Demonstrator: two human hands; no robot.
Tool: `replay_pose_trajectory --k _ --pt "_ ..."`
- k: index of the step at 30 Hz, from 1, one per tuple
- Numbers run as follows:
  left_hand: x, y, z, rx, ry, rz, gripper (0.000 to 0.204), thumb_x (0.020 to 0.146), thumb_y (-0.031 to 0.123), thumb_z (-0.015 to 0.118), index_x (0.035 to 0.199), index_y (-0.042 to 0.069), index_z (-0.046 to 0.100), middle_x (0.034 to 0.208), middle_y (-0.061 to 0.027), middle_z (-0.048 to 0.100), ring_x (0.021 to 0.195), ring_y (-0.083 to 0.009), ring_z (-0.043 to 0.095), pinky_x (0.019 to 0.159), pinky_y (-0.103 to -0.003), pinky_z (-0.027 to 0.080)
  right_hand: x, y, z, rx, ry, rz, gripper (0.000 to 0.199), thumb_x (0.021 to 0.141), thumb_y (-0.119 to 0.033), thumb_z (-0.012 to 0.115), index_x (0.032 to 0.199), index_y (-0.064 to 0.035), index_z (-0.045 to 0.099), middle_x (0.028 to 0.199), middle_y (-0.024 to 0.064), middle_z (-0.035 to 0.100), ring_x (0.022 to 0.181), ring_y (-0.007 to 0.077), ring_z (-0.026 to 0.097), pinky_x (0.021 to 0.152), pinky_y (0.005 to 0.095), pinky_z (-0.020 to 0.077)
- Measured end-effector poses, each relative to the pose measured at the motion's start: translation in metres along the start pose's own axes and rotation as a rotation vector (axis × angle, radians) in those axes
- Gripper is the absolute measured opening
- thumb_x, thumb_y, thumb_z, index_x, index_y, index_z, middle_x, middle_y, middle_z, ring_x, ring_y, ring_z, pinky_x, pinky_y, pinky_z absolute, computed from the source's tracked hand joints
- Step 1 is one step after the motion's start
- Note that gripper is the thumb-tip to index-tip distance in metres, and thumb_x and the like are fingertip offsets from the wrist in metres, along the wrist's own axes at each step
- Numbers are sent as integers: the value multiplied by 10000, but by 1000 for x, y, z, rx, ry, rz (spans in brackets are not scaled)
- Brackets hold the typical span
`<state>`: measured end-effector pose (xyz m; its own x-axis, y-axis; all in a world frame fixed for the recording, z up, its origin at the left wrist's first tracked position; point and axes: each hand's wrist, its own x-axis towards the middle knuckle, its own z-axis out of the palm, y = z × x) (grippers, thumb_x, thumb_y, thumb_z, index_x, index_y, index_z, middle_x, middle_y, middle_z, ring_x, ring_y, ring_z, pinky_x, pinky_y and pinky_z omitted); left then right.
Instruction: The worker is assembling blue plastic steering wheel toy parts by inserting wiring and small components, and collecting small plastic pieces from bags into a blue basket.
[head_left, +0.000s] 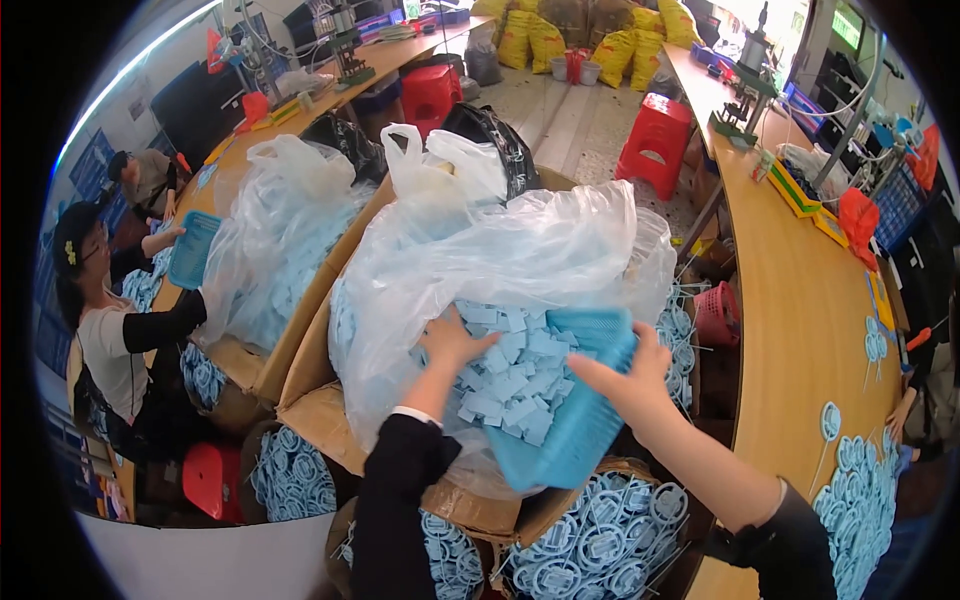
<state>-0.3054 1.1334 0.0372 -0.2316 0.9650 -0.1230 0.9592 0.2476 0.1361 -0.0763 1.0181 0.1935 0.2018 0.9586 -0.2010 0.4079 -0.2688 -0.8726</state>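
Observation:
A light-blue plastic basket (590, 425) lies tilted in a big cardboard box (320, 405), with small flat blue plastic pieces (515, 375) heaped against its open side. My right hand (635, 380) grips the basket's right rim, thumb inside and fingers outside. At the left edge of the heap, my left hand (455, 345) has its fingers spread, touching the pieces beside the clear plastic bag (430, 260). The undersides of its fingers are hidden. Folds of that bag cover the rest of the box's load.
Containers of round blue parts (600, 535) stand just below the box. At left, a co-worker (120, 320) holds another blue basket (195, 250) beside a second bagged box. A wooden table (780, 330) runs along the right; red stools (655, 145) stand farther back.

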Motion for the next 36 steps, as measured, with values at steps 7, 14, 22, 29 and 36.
replay_pose_trajectory --k 7,14,22,29,36 --pt "-40 42 -29 -203 -229 27 986 564 699 575 1300 92 325 1218 -228 421 1122 -357 420 893 -520 306 15 7 -5 -5 1 17 938 576 -447 731 1269 -48 241 1190 203 212 1109 333 331 918 380 352" --pt "-101 55 -18 -570 -347 238 745 647 553 637 1148 33 451 1139 -231 497 1025 -372 503 831 -444 402 -14 76 -27 404 -43 -3 854 619 -255 719 1278 -69 208 1192 139 215 1123 267 317 934 384 342" --pt "-111 78 -53 -578 -175 637 569 732 453 610 1063 -4 539 995 -215 572 945 -359 546 829 -416 423 -22 122 -31 687 -65 48 811 649 -146 673 1290 -98 178 1210 108 202 1170 255 289 940 385 335" --pt "18 -44 11 -408 168 322 721 743 461 577 1229 -38 392 1306 -247 322 1199 -380 323 978 -406 295 -23 101 -24 675 -130 90 797 656 -142 677 1290 -101 195 1208 107 217 1172 252 287 941 389 336" --pt "0 -2 3 -8 -120 56 717 657 489 604 1211 59 455 1249 -176 431 1136 -349 417 917 -400 370 -15 82 -32 541 -55 0 769 654 -162 679 1277 -82 236 1199 122 225 1137 254 321 927 378 358"
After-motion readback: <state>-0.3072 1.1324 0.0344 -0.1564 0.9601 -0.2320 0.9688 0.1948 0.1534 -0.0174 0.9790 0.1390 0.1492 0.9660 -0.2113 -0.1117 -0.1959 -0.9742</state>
